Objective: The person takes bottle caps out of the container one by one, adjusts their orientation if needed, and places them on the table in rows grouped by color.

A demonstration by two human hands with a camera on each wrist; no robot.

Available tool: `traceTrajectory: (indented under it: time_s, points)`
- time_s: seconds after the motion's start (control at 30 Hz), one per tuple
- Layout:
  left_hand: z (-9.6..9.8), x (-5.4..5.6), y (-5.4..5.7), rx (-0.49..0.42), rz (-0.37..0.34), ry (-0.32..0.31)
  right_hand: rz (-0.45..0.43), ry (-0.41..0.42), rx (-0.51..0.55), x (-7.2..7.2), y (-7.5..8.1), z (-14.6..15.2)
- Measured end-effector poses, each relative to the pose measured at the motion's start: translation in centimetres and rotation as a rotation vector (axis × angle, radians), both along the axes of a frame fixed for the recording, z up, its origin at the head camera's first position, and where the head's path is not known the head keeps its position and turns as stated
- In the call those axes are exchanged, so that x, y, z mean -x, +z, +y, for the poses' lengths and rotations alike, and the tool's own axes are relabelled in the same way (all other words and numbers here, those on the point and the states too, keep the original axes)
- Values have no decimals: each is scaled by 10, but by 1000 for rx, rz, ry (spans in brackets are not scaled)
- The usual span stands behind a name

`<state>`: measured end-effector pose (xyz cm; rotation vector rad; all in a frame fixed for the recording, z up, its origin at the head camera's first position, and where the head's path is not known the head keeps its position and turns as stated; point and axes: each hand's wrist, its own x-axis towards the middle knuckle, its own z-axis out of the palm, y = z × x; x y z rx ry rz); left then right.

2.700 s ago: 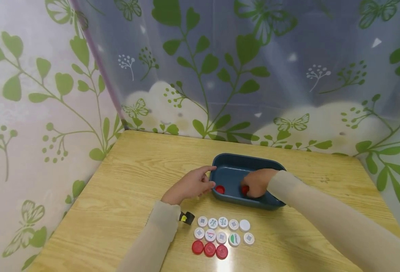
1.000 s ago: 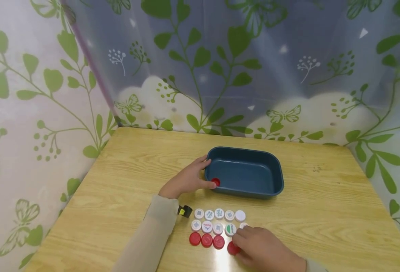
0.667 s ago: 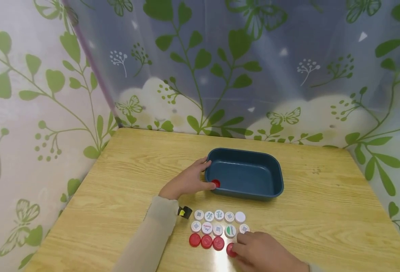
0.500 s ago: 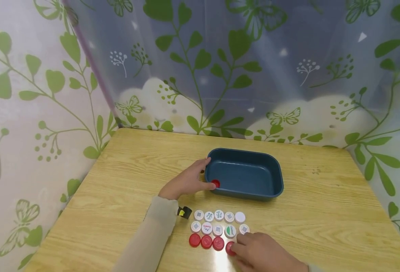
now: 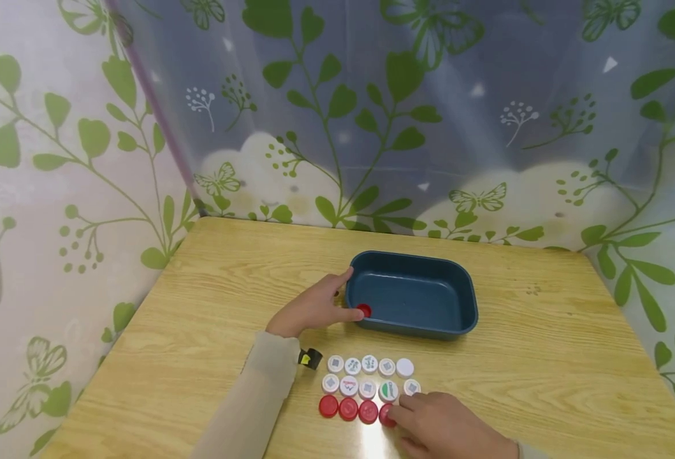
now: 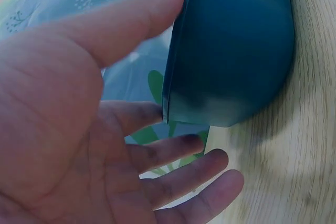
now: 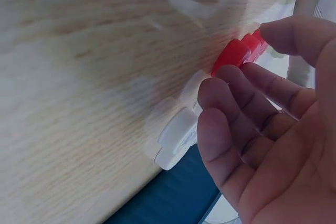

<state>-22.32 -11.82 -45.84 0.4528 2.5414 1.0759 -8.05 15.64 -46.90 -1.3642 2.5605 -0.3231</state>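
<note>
My left hand [image 5: 314, 307] is at the left end of a dark blue plastic tray [image 5: 412, 330]. Its thumb and index fingertip touch the rim, fingers extended, as the left wrist view shows. One red bottle cap [image 5: 365, 308] lies in the tray's near left corner by the thumb. My right hand [image 5: 443, 424] is low over the table, an index fingertip on the rightmost red bottle cap [image 5: 385, 415] of the front row; in the right wrist view its fingers are loosely bent and the thumb [image 7: 283, 32] stands apart from them. Other red caps [image 5: 348, 409] sit left of it.
Two rows of white bottle caps [image 5: 368, 389] with printed tops lie between the red row and the tray. A wooden table [image 5: 222, 280] carries everything, with a leaf-patterned curtain [image 5: 337, 127] behind. A black band with a yellow mark [image 5: 310, 359] is on the left wrist.
The right hand has carried a red cap from the tray to the front row, then slid it left against the others. The left hand now touches the tray's end; the tray holds one red cap.
</note>
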Motion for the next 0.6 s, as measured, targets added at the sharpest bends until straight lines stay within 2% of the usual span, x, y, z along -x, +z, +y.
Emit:
traceTrajectory:
  time_s: [0.2,0.33,0.43,0.6]
  points:
    - [0,-1,4,-51,-53,-16,-57,-74,63,2,7,2]
    - [-1,-1,4,-73,-66,-25,12,-129,125,13,21,3]
    - [-3,-2,5,-71,-76,-19,95,-182,167,30,35,3]
    - [-4,-2,6,-60,-67,-28,232,-268,166,73,56,-4]
